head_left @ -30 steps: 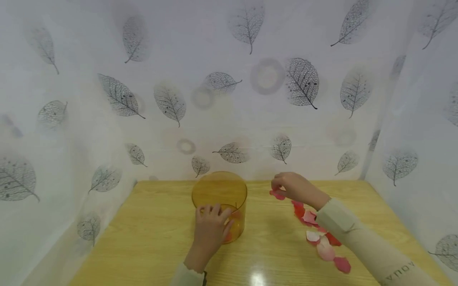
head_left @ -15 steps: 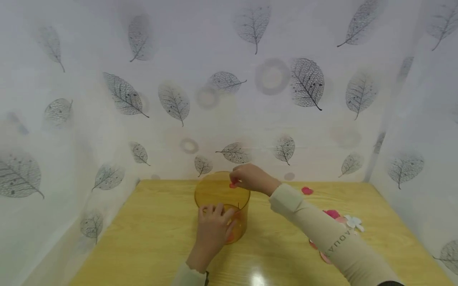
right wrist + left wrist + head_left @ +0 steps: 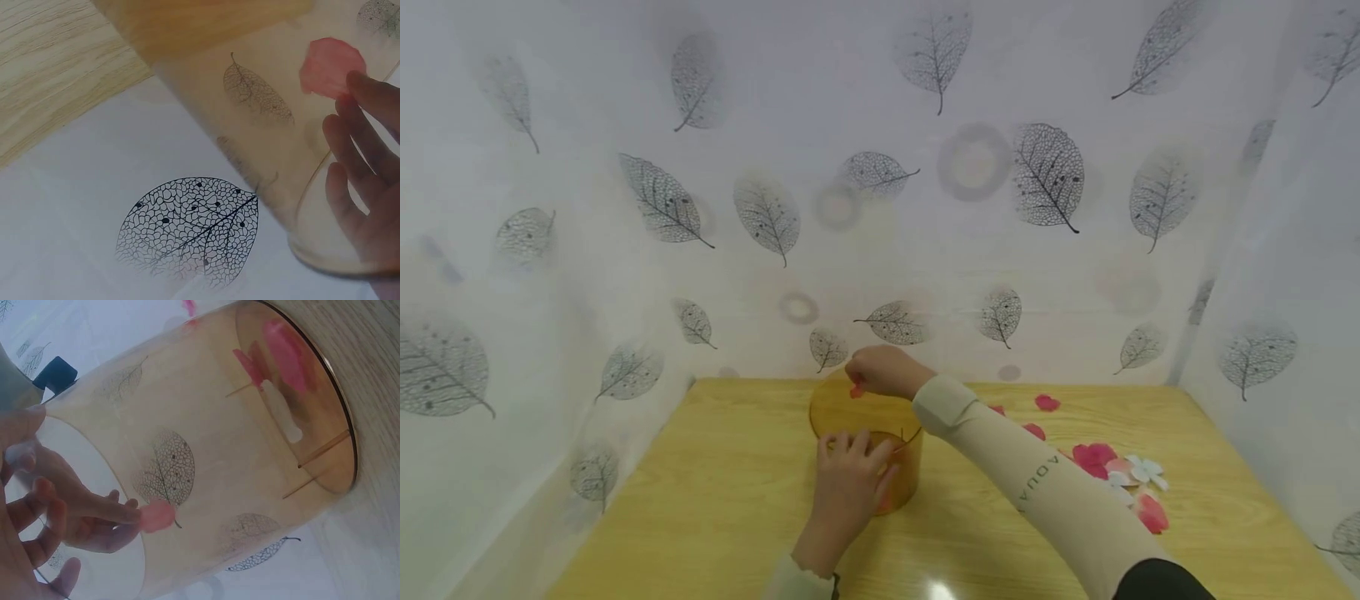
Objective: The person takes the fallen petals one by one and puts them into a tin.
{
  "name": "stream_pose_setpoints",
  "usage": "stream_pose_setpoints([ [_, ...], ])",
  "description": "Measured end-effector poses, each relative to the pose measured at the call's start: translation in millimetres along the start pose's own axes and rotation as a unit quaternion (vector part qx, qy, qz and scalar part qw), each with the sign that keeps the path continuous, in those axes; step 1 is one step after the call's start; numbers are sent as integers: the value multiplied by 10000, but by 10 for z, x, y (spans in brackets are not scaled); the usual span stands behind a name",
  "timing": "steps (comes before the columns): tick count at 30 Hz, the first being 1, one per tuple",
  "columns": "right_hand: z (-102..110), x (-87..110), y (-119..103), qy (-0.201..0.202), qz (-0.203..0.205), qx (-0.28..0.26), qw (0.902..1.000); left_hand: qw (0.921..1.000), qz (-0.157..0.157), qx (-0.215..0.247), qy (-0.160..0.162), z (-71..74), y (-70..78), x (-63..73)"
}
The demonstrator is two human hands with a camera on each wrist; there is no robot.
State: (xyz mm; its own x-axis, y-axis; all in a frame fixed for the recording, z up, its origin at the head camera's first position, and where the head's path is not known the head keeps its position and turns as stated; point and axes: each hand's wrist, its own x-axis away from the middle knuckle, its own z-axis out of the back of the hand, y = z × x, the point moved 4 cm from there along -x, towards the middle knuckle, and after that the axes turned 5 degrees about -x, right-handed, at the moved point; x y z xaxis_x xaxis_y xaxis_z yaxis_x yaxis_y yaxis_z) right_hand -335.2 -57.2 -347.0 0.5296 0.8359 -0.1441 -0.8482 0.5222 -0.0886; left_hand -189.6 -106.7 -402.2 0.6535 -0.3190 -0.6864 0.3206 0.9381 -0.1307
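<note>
- The amber container [image 3: 908, 477] stands upright on the wood-grain table [image 3: 722, 475], its round mouth facing up; its wall is see-through.
- The left hand [image 3: 848, 492] lies against the near side of the container, fingers spread and a little bent, tips at the near rim; it touches the container without closing round it.
- The right hand [image 3: 886, 371] is at the container's mouth, toward the far rim, thumb and forefinger pinched together on a pink petal [image 3: 157, 516]; its other fingers are loosely bent. How deep the petal sits within the mouth is hard to tell.
- At the bottom of the container, seen through the wall in the left wrist view, lie a pink piece [image 3: 286, 355], a smaller red-pink one [image 3: 251, 365] and a whitish one [image 3: 282, 412].
- To the right of the container, well apart from it, a deep-pink petal [image 3: 1094, 459] lies beside a white flower-shaped piece [image 3: 1146, 471]; nearer the person is a pink-and-pale petal [image 3: 1152, 512].
- Farther back on that side rests a lone pink petal [image 3: 1047, 402].
- The beige right sleeve [image 3: 1037, 475], with printed letters, crosses to the right of the container, partly hiding the petals there.
- Behind the container hangs a pale backdrop [image 3: 895, 258] printed with grey leaves.
</note>
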Motion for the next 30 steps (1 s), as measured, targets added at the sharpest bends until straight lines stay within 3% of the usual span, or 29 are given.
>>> stream_pose_setpoints([
  [7, 46, 27, -14, -82, 15, 59, 9999, 10000, -16, -5, 6, 10, 8, -10],
  [15, 165, 322, 55, 51, -62, 6, 10000, 9998, 36, 20, -218, 12, 8, -6],
  [19, 280, 587, 92, 461, 151, 78, 9988, 9997, 12, -21, -225, 8, 14, -1],
  [24, 412, 1053, 158, 911, 263, 43, 9955, 9999, -56, -64, -148, 9, 32, -4],
  [30, 413, 1676, 398, 933, -352, -261, 9947, 10000, -56, -67, 3, 0, 26, -3],
])
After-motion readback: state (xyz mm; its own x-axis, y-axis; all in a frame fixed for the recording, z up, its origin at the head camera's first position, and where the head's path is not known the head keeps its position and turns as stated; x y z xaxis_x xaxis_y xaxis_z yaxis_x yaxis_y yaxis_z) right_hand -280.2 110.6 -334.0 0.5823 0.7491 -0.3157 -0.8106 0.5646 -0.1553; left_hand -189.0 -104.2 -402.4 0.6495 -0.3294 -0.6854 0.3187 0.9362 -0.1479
